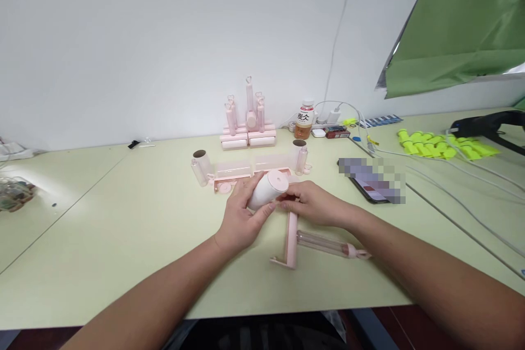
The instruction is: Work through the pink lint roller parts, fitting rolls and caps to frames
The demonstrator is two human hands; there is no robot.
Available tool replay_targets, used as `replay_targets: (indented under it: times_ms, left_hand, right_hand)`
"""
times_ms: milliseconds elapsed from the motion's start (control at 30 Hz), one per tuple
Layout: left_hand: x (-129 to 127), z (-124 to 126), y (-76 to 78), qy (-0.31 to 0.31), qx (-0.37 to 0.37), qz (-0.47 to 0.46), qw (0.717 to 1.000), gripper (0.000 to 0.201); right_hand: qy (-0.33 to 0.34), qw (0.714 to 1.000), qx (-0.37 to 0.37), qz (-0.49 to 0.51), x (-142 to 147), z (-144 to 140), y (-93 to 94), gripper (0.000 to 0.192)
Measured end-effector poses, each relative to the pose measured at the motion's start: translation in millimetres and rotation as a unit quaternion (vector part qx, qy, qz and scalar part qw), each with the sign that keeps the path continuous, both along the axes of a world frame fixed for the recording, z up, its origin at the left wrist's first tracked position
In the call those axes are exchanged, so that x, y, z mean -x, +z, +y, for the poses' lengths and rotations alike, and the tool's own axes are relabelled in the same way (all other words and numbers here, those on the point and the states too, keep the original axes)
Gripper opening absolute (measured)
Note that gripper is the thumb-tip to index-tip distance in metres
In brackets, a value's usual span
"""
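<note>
My left hand [241, 219] is wrapped around a white roll [261, 192] with a pink round end cap [279, 180], held tilted above the table. Close against the roll's right side, my right hand [309, 203] has its fingers pinched together; what they grip is hidden. Below the hands lies a pink L-shaped holder part [291, 243]. A clear tube [322, 244] with a pink ringed end points right from it, under my right forearm. Just beyond my hands are an opened pink case [233, 178], a small clear tube [199, 173] and a hollow-cored roll [299, 149].
Assembled pink cases [248, 139] with upright tubes stand by the wall. A drink bottle [304, 120] is right of them. A phone [365, 183], yellow pieces [435, 145], white cables [410, 154] and a black device [488, 126] occupy the table's right side.
</note>
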State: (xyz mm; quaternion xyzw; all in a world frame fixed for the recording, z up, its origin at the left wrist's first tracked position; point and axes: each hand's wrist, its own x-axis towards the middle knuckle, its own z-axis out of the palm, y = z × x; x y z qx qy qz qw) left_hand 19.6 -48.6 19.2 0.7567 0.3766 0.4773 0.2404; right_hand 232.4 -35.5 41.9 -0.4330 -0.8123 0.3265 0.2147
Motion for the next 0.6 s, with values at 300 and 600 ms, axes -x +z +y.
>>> replay_targets:
  times_ms: [300,600]
  left_hand:
    - [2.8,-1.0,7.2,-0.018,-0.063,0.057,0.996,0.043]
    - [6.6,1.9,5.0,-0.025,-0.141,0.152,0.978,0.040]
  right_hand:
    - [-0.097,0.970,-0.052,0.217,-7.5,-22.6,20.3,0.024]
    - [-0.034,0.984,-0.102,0.139,-15.8,-23.8,22.3,0.024]
